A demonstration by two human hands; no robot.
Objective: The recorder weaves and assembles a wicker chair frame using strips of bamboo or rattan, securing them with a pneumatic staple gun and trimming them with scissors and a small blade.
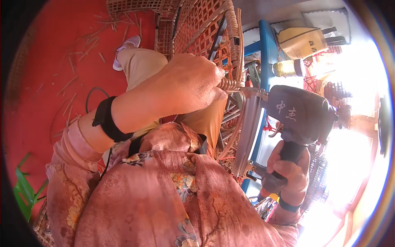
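Note:
My left hand is closed around a rattan-wrapped bar on the edge of a woven rattan frame. In my right hand is a dark nail gun, its handle wrapped by my fingers. The gun's nose points left and meets or nearly meets the bar just beyond my left fist; whether it touches I cannot tell. Its long metal magazine runs down beside my lap. Loose rattan strips rise along the frame's edge.
Rattan scraps litter the red floor at left. To the right stands a blue-framed stand, with a lidded jar and a yellow bag near it. A green object lies at lower left. Glare washes out the far right.

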